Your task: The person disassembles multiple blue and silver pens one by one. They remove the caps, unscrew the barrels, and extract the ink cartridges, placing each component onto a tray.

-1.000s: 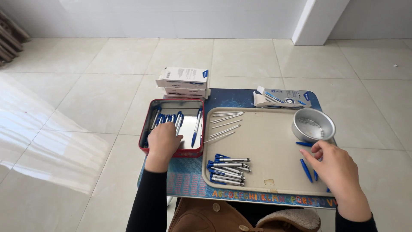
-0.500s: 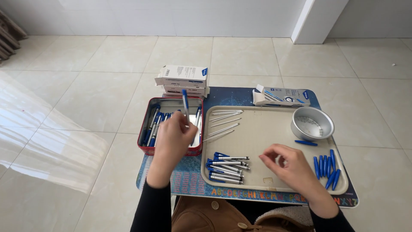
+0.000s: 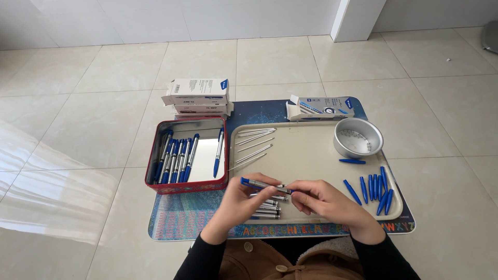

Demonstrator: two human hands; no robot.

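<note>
Your left hand (image 3: pixel 239 199) and right hand (image 3: pixel 319 199) each pinch one end of a blue-tipped silver pen (image 3: pixel 262 184), held level just above the pile of pen barrels (image 3: pixel 267 206) on the beige plastic tray (image 3: pixel 306 155), beside the red tin of pens (image 3: pixel 188 155).

A round silver bowl (image 3: pixel 358 138) sits at the far right of a beige tray (image 3: pixel 311 150). Beyond the tray lie a flat grey box (image 3: pixel 321 108) and a stack of white boxes (image 3: pixel 197 97). Loose blue caps (image 3: pixel 374 187) line the tray's right edge. Pale floor tiles (image 3: pixel 78 78) surround everything.
</note>
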